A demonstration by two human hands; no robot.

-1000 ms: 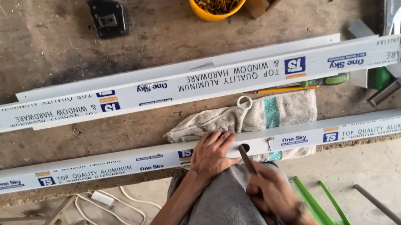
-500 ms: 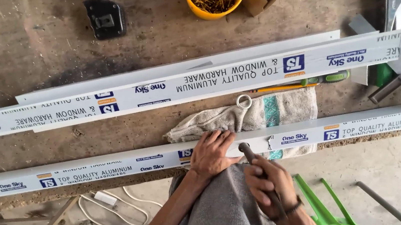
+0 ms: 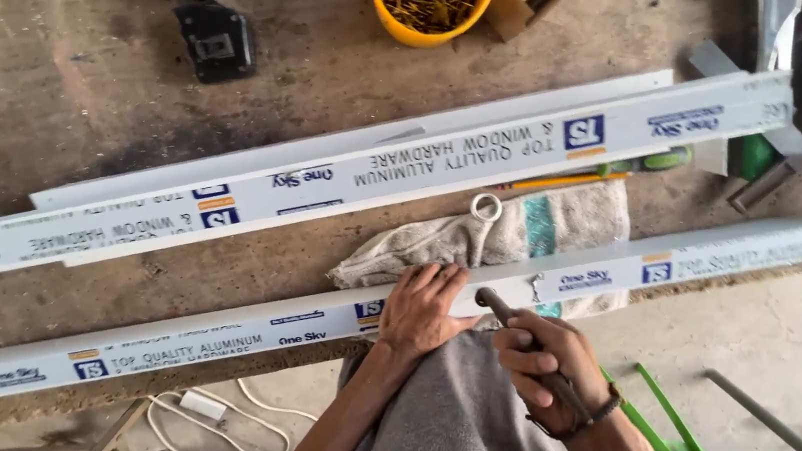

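The right hand (image 3: 546,363) has moved a little toward the left hand (image 3: 424,304) since a second ago, and the tool's tip is now just beside the strip. The right hand is closed tight around a dark tool (image 3: 511,321). The left hand lies flat and open on the long white strip (image 3: 207,339). A rag (image 3: 480,240) lies just behind the strip on the table (image 3: 83,99).

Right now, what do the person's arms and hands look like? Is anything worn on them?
Both arms are bare, with no sleeves and no gloves. The left hand wears nothing. The right hand has a dark braided band around its wrist. Both forearms look lean.
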